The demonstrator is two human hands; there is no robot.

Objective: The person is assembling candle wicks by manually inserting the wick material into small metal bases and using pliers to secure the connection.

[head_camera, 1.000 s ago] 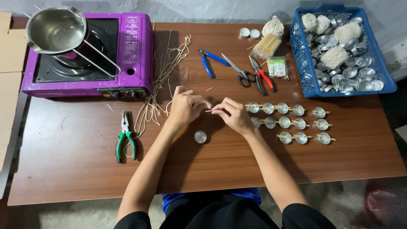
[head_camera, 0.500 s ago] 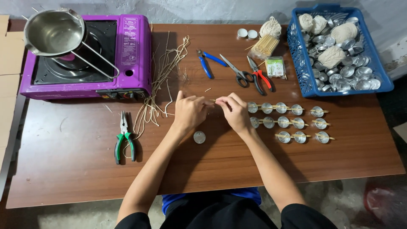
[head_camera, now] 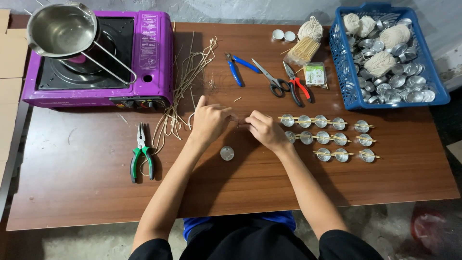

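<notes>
Near the middle of the brown wooden desk (head_camera: 96,192) the two hands meet, fingertips almost touching above the board. Between them runs something thin and pale, probably a short length of wick (head_camera: 239,121), though it is too fine and too hidden by the fingers to be sure. The left hand (head_camera: 210,120) lies knuckles up, fingers curled in and pinched narrow on its end. The right hand (head_camera: 264,130) mirrors it, fingers bent and pinched close at the other end, wrist angled toward the desk's near edge. Both forearms reach up from the near edge and converge.

Just below the hands, toward the near edge, a single small round metal cup (head_camera: 227,153) sits alone on the wood, shiny and shallow. To the right of the right hand, rows of the same cups (head_camera: 327,138) lie in three lines, each with thin wooden sticks across the top. A loose bundle of pale wick strands (head_camera: 185,89) trails from the far edge toward the left hand. Green-handled pliers (head_camera: 142,156) lie toward the left side. At the far left corner stands a purple portable stove (head_camera: 149,58) with a steel saucepan (head_camera: 60,29) on it. Along the far edge lie blue-handled pliers (head_camera: 238,67), scissors (head_camera: 269,79) and red-handled cutters (head_camera: 298,86); a blue basket (head_camera: 344,72) of cups fills the far right corner.
</notes>
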